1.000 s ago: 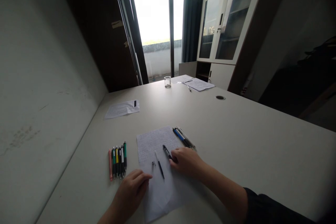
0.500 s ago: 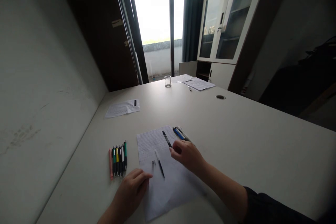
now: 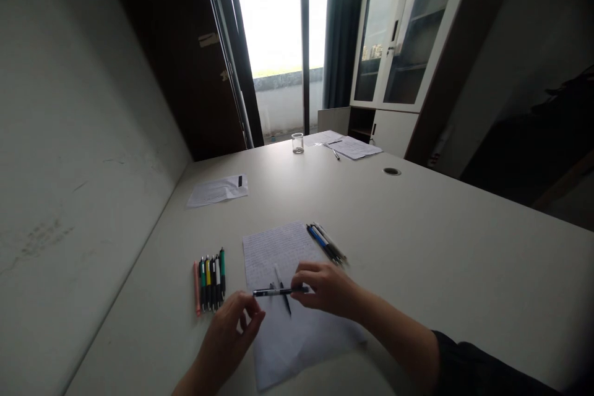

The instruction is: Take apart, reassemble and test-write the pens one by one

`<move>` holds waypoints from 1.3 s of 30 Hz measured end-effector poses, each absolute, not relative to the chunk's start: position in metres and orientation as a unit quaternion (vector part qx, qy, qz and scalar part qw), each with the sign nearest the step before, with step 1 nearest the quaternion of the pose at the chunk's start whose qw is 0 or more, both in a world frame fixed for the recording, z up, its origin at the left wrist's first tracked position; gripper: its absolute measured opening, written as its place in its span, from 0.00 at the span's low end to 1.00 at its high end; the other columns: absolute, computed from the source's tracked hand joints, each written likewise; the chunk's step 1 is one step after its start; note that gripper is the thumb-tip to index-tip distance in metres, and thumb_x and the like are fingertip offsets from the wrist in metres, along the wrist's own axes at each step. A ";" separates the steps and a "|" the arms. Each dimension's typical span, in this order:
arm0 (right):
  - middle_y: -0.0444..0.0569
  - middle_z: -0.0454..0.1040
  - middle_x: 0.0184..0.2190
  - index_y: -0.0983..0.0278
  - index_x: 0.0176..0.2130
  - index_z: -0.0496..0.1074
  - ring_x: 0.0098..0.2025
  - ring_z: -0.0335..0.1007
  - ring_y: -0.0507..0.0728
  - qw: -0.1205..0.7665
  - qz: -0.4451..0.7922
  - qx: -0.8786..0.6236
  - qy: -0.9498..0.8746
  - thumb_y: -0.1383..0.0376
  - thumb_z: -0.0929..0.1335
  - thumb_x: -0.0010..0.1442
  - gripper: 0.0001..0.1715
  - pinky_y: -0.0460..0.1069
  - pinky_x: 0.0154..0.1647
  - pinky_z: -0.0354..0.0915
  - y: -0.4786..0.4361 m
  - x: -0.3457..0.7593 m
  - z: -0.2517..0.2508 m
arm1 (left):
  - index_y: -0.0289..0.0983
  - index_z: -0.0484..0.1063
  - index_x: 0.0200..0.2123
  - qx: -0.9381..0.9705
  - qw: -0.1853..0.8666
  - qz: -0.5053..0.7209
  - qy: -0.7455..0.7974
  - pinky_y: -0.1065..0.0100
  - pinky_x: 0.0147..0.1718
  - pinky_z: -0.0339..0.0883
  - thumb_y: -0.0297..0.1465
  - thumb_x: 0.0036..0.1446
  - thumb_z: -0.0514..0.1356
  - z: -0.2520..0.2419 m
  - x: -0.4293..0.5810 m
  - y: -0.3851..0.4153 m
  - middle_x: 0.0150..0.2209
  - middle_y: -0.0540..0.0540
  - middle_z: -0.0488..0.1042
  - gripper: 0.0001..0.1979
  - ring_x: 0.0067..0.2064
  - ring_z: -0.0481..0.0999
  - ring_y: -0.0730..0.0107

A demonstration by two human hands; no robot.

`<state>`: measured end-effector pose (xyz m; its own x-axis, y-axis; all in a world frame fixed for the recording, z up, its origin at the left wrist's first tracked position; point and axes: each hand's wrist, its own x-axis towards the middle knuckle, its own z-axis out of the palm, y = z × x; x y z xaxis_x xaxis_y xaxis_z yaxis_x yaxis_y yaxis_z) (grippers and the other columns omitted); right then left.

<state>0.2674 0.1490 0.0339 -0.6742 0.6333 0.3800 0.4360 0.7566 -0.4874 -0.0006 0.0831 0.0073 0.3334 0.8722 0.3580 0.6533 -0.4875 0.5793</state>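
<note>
My right hand [image 3: 322, 286] pinches a black pen [image 3: 273, 291] near its right end and holds it level above a sheet of paper [image 3: 290, 346]. The pen's left end reaches the fingers of my left hand [image 3: 234, 325]. That hand is partly curled, with thumb and index finger apart; whether it touches the pen is hard to tell. Under the held pen, a slim pen-like piece [image 3: 286, 304], pale above and dark below, lies on the paper. A small dark part beside it is mostly covered. Handwritten lines fill the upper part of the sheet.
Several pens [image 3: 212, 281] stand in a row left of the paper; blue and white pens [image 3: 327, 242] lie at its upper right. Farther off are a folded sheet [image 3: 216, 192], a glass jar [image 3: 297, 143], more papers [image 3: 355, 148] and a cable hole [image 3: 391, 171].
My right hand has moved down and left, turning the black pen from steep to level. My left hand has lifted slightly, its thumb and index finger now spread beside the pen's end.
</note>
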 end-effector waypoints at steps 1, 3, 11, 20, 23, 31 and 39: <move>0.47 0.76 0.35 0.62 0.39 0.76 0.30 0.69 0.51 0.264 0.187 -0.294 -0.899 0.63 0.69 0.62 0.06 0.44 0.32 0.62 0.149 0.267 0.034 | 0.39 0.64 0.36 0.792 0.173 0.337 0.479 0.72 0.28 0.69 0.32 0.65 0.57 0.007 0.000 0.083 0.33 0.49 0.72 0.04 0.29 0.72 0.74; 0.47 0.76 0.36 0.61 0.40 0.77 0.31 0.70 0.51 0.258 0.198 -0.288 -0.901 0.63 0.69 0.62 0.07 0.45 0.33 0.63 0.149 0.268 0.034 | 0.40 0.60 0.34 0.778 0.169 0.366 0.482 0.73 0.26 0.70 0.32 0.64 0.58 0.005 0.000 0.082 0.34 0.50 0.72 0.08 0.27 0.71 0.76; 0.48 0.77 0.38 0.60 0.42 0.78 0.34 0.72 0.52 0.253 0.229 -0.256 -0.905 0.61 0.70 0.62 0.09 0.45 0.37 0.65 0.147 0.264 0.029 | 0.40 0.68 0.43 0.814 0.155 0.340 0.444 0.73 0.28 0.72 0.32 0.62 0.60 0.002 0.000 0.081 0.35 0.48 0.74 0.07 0.28 0.73 0.74; 0.49 0.76 0.39 0.59 0.45 0.77 0.37 0.73 0.52 0.250 0.229 -0.225 -0.913 0.65 0.67 0.64 0.11 0.45 0.42 0.66 0.138 0.257 0.026 | 0.41 0.72 0.49 0.860 0.138 0.281 0.403 0.68 0.35 0.73 0.29 0.64 0.59 0.015 0.005 0.081 0.36 0.44 0.75 0.10 0.37 0.76 0.66; 0.49 0.76 0.40 0.60 0.46 0.76 0.37 0.73 0.52 0.256 0.240 -0.226 -0.909 0.66 0.66 0.64 0.12 0.44 0.41 0.66 0.137 0.257 0.030 | 0.42 0.72 0.49 0.857 0.137 0.275 0.414 0.69 0.34 0.73 0.28 0.65 0.57 0.013 0.005 0.081 0.36 0.45 0.75 0.11 0.36 0.76 0.67; 0.48 0.75 0.44 0.57 0.51 0.75 0.38 0.73 0.53 0.223 0.204 -0.312 -0.901 0.64 0.65 0.67 0.14 0.45 0.42 0.64 0.148 0.260 0.022 | 0.41 0.71 0.48 0.848 0.163 0.263 0.430 0.69 0.34 0.71 0.27 0.66 0.54 0.015 0.004 0.079 0.38 0.45 0.74 0.10 0.36 0.75 0.67; 0.45 0.71 0.44 0.52 0.48 0.76 0.42 0.67 0.54 0.144 0.135 -0.285 -0.938 0.65 0.66 0.66 0.13 0.46 0.45 0.61 0.151 0.260 0.013 | 0.40 0.70 0.46 0.854 0.199 0.228 0.424 0.66 0.40 0.70 0.27 0.66 0.54 0.014 0.005 0.080 0.39 0.44 0.75 0.09 0.39 0.75 0.64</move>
